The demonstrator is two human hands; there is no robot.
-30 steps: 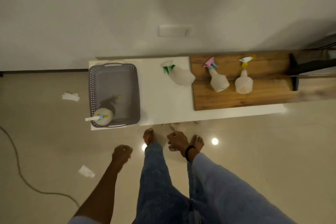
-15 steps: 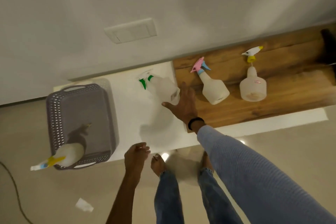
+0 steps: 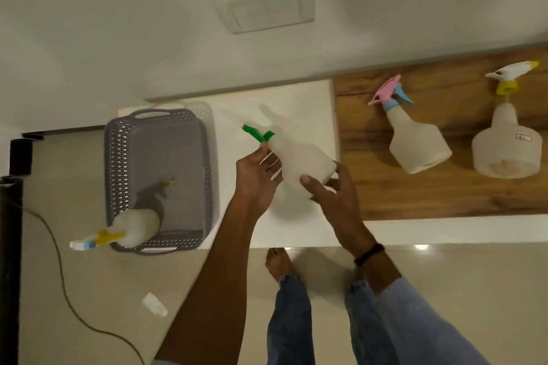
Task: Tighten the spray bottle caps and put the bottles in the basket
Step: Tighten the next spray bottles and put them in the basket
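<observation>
Green-capped spray bottle [image 3: 299,157] held over the white tabletop [image 3: 296,225].
My right hand [image 3: 335,190] grasps its base; my left hand [image 3: 256,172] grips near the neck. I read no writing.

green-trigger bottle [image 3: 299,157]: smeared by motion blur; nozzle tip melts into the white shelf [image 3: 296,225], and its base is covered by the right hand [image 3: 332,190]
left hand [image 3: 256,170]: fingertips blur against the bottle's neck, can't tell how firmly they grip
green cap: too blurred to tell if it's seated tight
bottle in the basket [image 3: 136,227]: its lower part is behind the basket [image 3: 160,178] wall
yellow-capped bottle [image 3: 505,145]: far right of the basket, label unreadable
black object [image 3: 10,246]: left of the basket, cut off by the edge
</observation>
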